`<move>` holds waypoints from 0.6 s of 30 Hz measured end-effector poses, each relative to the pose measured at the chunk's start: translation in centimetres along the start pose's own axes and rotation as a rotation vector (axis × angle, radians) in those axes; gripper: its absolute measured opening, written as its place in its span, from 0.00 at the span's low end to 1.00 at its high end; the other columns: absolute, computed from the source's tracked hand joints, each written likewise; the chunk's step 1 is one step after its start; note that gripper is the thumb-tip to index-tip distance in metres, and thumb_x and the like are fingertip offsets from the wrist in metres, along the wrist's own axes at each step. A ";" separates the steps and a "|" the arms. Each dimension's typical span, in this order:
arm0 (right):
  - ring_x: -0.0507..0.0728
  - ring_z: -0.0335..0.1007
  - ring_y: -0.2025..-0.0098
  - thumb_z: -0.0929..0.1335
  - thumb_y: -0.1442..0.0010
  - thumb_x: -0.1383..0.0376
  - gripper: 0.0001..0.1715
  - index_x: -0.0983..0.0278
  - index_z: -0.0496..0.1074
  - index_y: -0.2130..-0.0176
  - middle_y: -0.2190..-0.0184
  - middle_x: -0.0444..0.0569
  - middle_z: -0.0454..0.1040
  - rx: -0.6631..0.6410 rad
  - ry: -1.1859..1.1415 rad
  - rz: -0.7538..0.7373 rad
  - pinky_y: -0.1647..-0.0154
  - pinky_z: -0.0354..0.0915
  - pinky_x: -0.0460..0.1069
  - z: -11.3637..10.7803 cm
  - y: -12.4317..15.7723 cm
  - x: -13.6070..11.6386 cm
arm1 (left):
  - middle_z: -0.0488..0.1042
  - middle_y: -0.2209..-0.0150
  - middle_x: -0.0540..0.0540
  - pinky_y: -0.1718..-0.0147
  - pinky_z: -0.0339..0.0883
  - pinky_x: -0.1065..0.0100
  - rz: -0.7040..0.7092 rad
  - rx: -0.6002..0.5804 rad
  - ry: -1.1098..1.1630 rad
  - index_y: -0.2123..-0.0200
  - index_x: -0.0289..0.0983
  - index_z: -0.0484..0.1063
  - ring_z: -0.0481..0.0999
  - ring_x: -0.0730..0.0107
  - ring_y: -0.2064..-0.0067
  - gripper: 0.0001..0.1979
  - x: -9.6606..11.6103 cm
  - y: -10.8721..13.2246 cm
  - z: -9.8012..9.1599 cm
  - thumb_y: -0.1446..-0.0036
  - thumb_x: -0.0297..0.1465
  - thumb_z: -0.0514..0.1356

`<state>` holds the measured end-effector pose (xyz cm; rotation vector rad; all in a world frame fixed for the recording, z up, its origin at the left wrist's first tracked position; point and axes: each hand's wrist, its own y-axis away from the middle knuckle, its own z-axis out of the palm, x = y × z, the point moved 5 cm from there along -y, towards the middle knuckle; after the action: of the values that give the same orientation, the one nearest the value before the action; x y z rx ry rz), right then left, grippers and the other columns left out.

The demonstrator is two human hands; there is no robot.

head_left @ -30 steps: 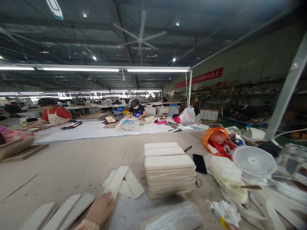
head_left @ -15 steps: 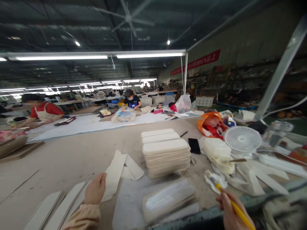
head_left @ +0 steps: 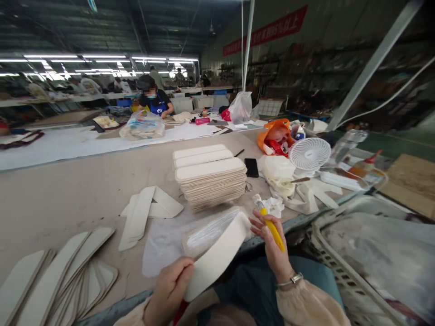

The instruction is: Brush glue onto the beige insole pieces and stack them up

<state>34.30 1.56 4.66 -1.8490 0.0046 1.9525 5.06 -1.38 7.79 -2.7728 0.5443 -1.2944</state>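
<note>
Near the table's front edge, my left hand (head_left: 175,283) is closed on one end of a long cream strip (head_left: 219,253) with rounded corners. The strip curves upward to the right, its far end close to the fingertips of my right hand (head_left: 273,240); whether they touch I cannot tell. That hand holds a yellow-handled brush (head_left: 272,228), its pale bristle end pointing away from me over a crumpled white wad (head_left: 274,207). Behind the strip, a long piece with a shiny wet-looking face (head_left: 207,233) lies on a translucent sheet (head_left: 152,253).
A tall stack of cream pieces (head_left: 210,181) stands mid-table. Fanned strips (head_left: 78,271) lie left, crossed strips (head_left: 141,213) behind them. To the right are a phone (head_left: 252,167), a white fan (head_left: 310,154), an orange bag (head_left: 272,129) and a plastic crate (head_left: 335,253). A person (head_left: 156,102) works across the table.
My left hand has come from the strips at left to the front edge, now with a strip in it. My right hand has moved left with the brush. The view has turned right and down.
</note>
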 end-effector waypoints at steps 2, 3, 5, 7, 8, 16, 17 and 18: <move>0.62 0.72 0.49 0.67 0.39 0.58 0.18 0.60 0.59 0.53 0.47 0.59 0.70 -0.011 0.009 0.040 0.56 0.72 0.55 0.2 0.2 0.3 | 0.75 0.75 0.51 0.73 0.67 0.73 -0.044 -0.059 0.051 0.70 0.41 0.72 0.73 0.72 0.74 0.15 0.7 -0.5 1.6 0.37 0.37 0.49; 0.62 0.71 0.47 0.69 0.42 0.59 0.19 0.60 0.59 0.55 0.48 0.58 0.71 0.000 0.017 0.049 0.53 0.71 0.55 0.1 0.1 0.5 | 0.75 0.75 0.51 0.71 0.68 0.72 -0.069 -0.086 0.074 0.70 0.40 0.72 0.73 0.71 0.73 0.15 0.9 -0.7 2.2 0.38 0.37 0.49; 0.62 0.68 0.44 0.72 0.46 0.61 0.21 0.59 0.59 0.57 0.51 0.56 0.74 0.036 0.012 0.057 0.48 0.67 0.57 0.0 -0.1 0.8 | 0.76 0.73 0.49 0.69 0.68 0.71 -0.134 -0.138 0.133 0.70 0.39 0.73 0.74 0.70 0.70 0.14 0.6 -0.8 2.9 0.40 0.36 0.51; 0.61 0.69 0.45 0.73 0.47 0.62 0.23 0.59 0.58 0.58 0.54 0.54 0.75 0.065 -0.002 0.063 0.45 0.65 0.57 -0.2 -0.5 1.4 | 0.78 0.70 0.47 0.69 0.69 0.70 -0.196 -0.199 0.236 0.66 0.37 0.74 0.75 0.69 0.69 0.12 0.0 -0.8 3.2 0.43 0.36 0.54; 0.61 0.70 0.46 0.74 0.48 0.62 0.23 0.59 0.58 0.58 0.55 0.53 0.76 0.076 0.001 0.064 0.45 0.64 0.58 -0.2 -0.8 1.6 | 0.78 0.68 0.46 0.68 0.69 0.70 -0.217 -0.225 0.296 0.63 0.37 0.75 0.75 0.68 0.67 0.12 -0.4 -0.9 3.2 0.44 0.37 0.55; 0.61 0.73 0.52 0.73 0.47 0.58 0.22 0.61 0.61 0.58 0.56 0.54 0.76 0.093 0.411 -0.066 0.47 0.62 0.61 1.6 -4.9 1.3 | 0.72 0.68 0.49 0.71 0.68 0.69 -0.349 -0.060 0.297 0.50 0.33 0.69 0.71 0.72 0.71 0.24 -3.5 -3.8 0.1 0.51 0.34 0.57; 0.61 0.73 0.53 0.72 0.47 0.57 0.22 0.61 0.62 0.57 0.56 0.53 0.76 0.084 0.467 -0.092 0.48 0.63 0.60 2.0 -5.3 1.2 | 0.72 0.69 0.50 0.70 0.67 0.69 -0.345 -0.037 0.249 0.50 0.33 0.68 0.71 0.72 0.71 0.23 -3.8 -4.3 -0.3 0.51 0.34 0.57; 0.61 0.72 0.53 0.71 0.46 0.56 0.21 0.61 0.63 0.57 0.56 0.53 0.76 0.073 0.516 -0.115 0.49 0.63 0.60 2.4 -5.7 1.2 | 0.72 0.70 0.50 0.68 0.67 0.69 -0.347 -0.022 0.203 0.50 0.33 0.68 0.71 0.72 0.71 0.23 -4.0 -4.8 -0.6 0.51 0.33 0.58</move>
<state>33.81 7.80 5.52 -2.1946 0.1242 1.3381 3.66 4.48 6.06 -2.8619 0.0809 -1.6558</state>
